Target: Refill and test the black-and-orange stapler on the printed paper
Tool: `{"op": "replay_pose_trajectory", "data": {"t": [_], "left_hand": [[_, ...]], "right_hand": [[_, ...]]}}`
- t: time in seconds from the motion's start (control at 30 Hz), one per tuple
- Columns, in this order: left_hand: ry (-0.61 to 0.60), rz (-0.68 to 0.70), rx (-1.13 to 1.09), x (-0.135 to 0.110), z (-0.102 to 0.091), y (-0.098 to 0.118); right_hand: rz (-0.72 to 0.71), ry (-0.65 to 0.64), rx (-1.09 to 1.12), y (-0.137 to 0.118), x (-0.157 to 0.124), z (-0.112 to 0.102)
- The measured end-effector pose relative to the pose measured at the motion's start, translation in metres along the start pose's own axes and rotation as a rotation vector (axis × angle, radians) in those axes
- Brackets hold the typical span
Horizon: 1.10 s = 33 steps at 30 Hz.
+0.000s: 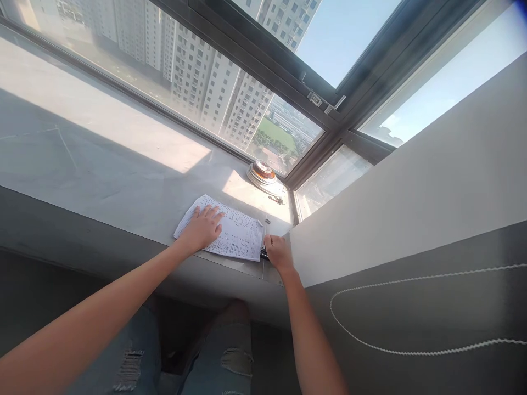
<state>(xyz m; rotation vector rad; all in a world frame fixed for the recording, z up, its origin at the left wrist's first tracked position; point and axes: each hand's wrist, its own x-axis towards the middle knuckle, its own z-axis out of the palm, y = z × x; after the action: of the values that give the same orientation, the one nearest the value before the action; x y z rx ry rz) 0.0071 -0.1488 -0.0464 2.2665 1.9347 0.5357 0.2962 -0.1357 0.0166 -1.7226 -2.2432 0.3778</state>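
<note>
Sheets of paper (241, 233) covered in rows of writing lie on the grey window sill, one far corner slightly curled. My left hand (205, 227) rests flat on their left part with the fingers spread. At the right edge of the sheets, my right hand (278, 251) is closed in a fist over what looks like a black stapler (264, 254). Most of that tool is hidden under the hand; only its dark front end shows, touching the paper's edge. A tiny dark piece (268, 221) lies on the sill just beyond my right hand.
Stacked round dishes or lids (262, 174) sit in the sill's far corner, with small dark bits (276, 200) beside them. Dark-framed windows (288, 107) rise behind. A white wall (411, 181) bounds the right, where a beaded cord (362, 343) hangs. My knees are below the sill (123, 181).
</note>
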Motion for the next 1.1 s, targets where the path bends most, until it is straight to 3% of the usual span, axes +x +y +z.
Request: {"op": "replay_pose_trajectory", "data": {"t": [0.37, 0.57, 0.73, 0.97, 1.1], "left_hand": [[0.026, 0.01, -0.009, 0.002, 0.007, -0.003], [0.02, 0.012, -0.001, 0.0, 0.002, -0.001], [-0.044, 0.004, 0.028, 0.0, -0.005, 0.0], [-0.02, 0.002, 0.065, 0.004, -0.004, -0.003], [-0.025, -0.009, 0.079, 0.005, -0.004, -0.004]], "right_hand": [[0.005, -0.01, -0.251, -0.008, 0.011, 0.011], [-0.086, 0.039, -0.395, -0.011, 0.011, 0.018], [-0.091, 0.076, -0.381, -0.012, 0.013, 0.025], [-0.057, 0.073, -0.438, -0.021, 0.014, 0.033], [-0.047, 0.019, -0.374, -0.026, 0.017, 0.023]]}}
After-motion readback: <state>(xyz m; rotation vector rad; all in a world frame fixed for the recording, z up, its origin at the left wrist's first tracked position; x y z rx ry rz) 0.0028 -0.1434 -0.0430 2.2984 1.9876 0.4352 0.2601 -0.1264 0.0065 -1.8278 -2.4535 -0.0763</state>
